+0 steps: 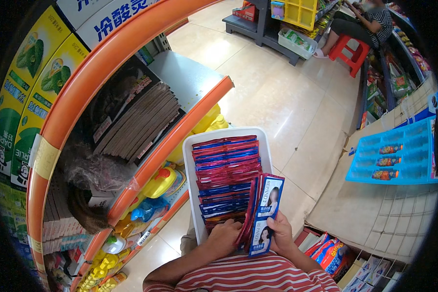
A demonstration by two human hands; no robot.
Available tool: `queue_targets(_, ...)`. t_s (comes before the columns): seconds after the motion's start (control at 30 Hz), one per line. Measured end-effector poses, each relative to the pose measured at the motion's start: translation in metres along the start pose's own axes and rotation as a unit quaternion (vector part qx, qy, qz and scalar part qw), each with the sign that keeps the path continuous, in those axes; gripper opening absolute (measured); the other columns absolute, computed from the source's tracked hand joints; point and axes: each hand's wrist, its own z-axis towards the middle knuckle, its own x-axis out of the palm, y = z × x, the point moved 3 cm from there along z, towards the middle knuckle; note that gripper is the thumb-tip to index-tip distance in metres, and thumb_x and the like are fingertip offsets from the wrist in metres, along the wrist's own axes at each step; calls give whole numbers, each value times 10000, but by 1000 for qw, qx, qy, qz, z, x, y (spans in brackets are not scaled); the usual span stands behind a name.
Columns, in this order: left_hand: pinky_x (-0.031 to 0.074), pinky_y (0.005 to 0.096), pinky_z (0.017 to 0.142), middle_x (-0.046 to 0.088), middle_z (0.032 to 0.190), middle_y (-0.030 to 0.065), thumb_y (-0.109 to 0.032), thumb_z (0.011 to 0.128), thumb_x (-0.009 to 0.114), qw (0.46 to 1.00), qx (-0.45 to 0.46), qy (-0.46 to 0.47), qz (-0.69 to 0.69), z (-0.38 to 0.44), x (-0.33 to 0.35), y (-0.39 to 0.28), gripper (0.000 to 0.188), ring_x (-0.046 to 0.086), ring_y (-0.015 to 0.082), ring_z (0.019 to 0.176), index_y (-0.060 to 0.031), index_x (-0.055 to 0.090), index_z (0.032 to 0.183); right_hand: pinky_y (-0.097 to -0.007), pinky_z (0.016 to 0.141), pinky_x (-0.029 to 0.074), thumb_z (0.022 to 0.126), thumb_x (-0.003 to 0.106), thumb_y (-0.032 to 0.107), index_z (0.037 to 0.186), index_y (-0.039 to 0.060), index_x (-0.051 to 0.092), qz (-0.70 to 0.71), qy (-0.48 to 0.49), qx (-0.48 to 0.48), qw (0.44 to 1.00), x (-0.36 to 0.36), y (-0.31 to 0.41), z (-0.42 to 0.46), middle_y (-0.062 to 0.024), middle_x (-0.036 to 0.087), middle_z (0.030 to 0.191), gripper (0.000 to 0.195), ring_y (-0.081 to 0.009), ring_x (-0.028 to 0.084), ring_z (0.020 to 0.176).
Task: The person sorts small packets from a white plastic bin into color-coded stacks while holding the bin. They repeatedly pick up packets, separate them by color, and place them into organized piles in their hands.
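Note:
A white plastic tub [188, 171] stands in front of my red-and-white striped shirt, packed with upright rows of red, blue and pink foil sachets [226, 157]. My right hand [281, 231] grips a bundle at the tub's near right side. Its outer face is a joined strip of two blue-and-white sachets [264, 215], each with a printed portrait and writing. Dark red sachets [247, 219] stand behind that strip. My left hand [223, 236] reaches into the near end of the tub, against the sachets; its fingertips are hidden among them.
On the left, an orange-edged shelf [204, 104] holds dark flat packs [142, 120] and toothpaste cartons [40, 80], with yellow bottles [162, 180] below. To the right, a blue tray [394, 153] lies on cardboard beside wire mesh. A person [372, 25] sits on a red stool [350, 53] farther off.

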Motion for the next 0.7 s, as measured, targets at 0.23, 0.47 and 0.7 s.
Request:
queue_targets(0.23, 458, 373, 621, 554, 792, 125, -104, 692, 549, 997, -45, -34, 48, 1, -8, 1, 148, 542, 279, 759, -29, 552, 820, -257, 646, 495, 786, 547, 121, 1103, 1, 410, -25, 1, -19, 1000, -3, -2, -1, -98, 575, 951, 365, -163, 589, 778)
queue_targets(0.47, 425, 330, 559, 570, 700, 126, -84, 766, 538, 952, -60, -293, -63, -9, -23, 19, 103, 546, 238, 618, 8, 573, 798, -188, 485, 468, 787, 548, 132, 1074, 13, 438, -48, -7, -74, 996, -11, -3, 3, -70, 588, 876, 330, -107, 582, 621)
queue_targets(0.7, 364, 181, 461, 570, 649, 9, -87, 798, 558, 760, -150, -381, -504, -23, -66, 31, 100, 473, 44, 534, 7, 582, 774, -258, 617, 496, 816, 494, 111, 1099, -2, 407, -52, 1, -86, 995, -3, -3, 8, -94, 570, 892, 316, -145, 583, 719)
